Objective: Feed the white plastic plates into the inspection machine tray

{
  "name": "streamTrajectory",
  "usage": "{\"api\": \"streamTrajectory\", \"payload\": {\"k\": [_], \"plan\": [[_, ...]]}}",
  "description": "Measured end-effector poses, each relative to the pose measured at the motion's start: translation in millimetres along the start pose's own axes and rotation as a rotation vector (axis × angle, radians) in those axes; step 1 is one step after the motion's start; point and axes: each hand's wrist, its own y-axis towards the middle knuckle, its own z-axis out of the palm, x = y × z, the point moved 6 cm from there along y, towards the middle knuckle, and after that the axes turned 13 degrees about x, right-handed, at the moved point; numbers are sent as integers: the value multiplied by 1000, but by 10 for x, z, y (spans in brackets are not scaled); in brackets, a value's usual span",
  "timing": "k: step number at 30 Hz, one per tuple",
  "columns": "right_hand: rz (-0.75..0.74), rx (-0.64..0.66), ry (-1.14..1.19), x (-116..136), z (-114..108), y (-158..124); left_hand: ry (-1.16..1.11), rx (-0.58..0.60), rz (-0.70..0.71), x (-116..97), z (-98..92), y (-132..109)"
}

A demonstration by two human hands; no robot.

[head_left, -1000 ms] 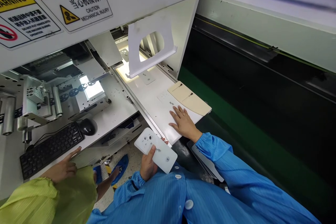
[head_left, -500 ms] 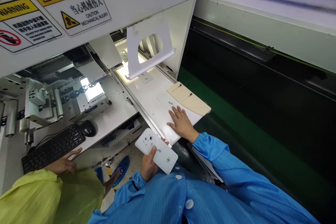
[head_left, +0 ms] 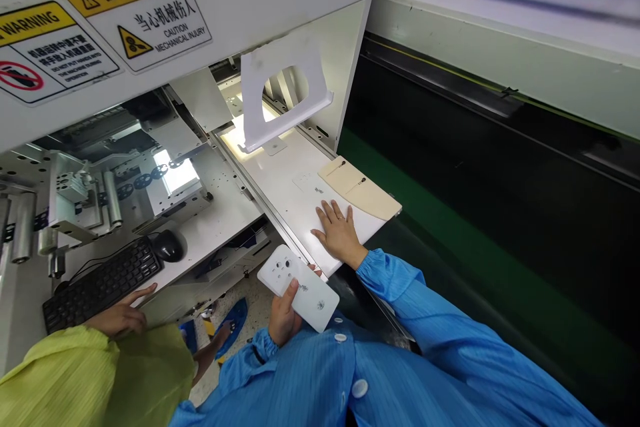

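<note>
Low in front of my body, my left hand (head_left: pixel 284 317) grips a white phone back panel (head_left: pixel 314 299) with camera holes and small dark printed marks; the thumb lies across its face. My right hand (head_left: pixel 340 235) lies flat with fingers spread on a second, pale phone back panel (head_left: pixel 306 181) on the white conveyor belt (head_left: pixel 276 185). Most of that second panel is hidden under the hand, and its outline is faint against the belt. Further up the belt, below the white bracket, is another panel (head_left: pixel 275 145).
A white bracket (head_left: pixel 253 97) with an oval cutout hangs over the belt. Beside my right hand is a cream plate (head_left: pixel 360 187) with two screws. At left are a keyboard (head_left: pixel 103 280), a mouse (head_left: pixel 168 245) and a co-worker's hand (head_left: pixel 120 315). A dark green conveyor (head_left: pixel 425 213) runs at right.
My right hand has shifted slightly left, and the panel beneath it has slid a little up the belt. My left hand and its panel have stayed put.
</note>
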Motion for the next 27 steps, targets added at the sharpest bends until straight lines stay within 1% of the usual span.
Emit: {"api": "streamTrajectory", "payload": {"k": [4,8,14,22,25,27], "plan": [[8,37,19,29,11,46,-7,13,21,-25,1,-13],[-21,14,45,45,26,58,8,6,22,-34,-2,-28],[-25,14,42,45,48,53,19,-8,17,-28,-19,-28],[-22,5,38,66,22,60,28,-12,29,-58,36,-62],[-63,-50,76,120,-55,13,14,-15,31,-58,44,-77],[-131,-103,133,190,-136,-95,-5,-13,34,-62,47,-80]]}}
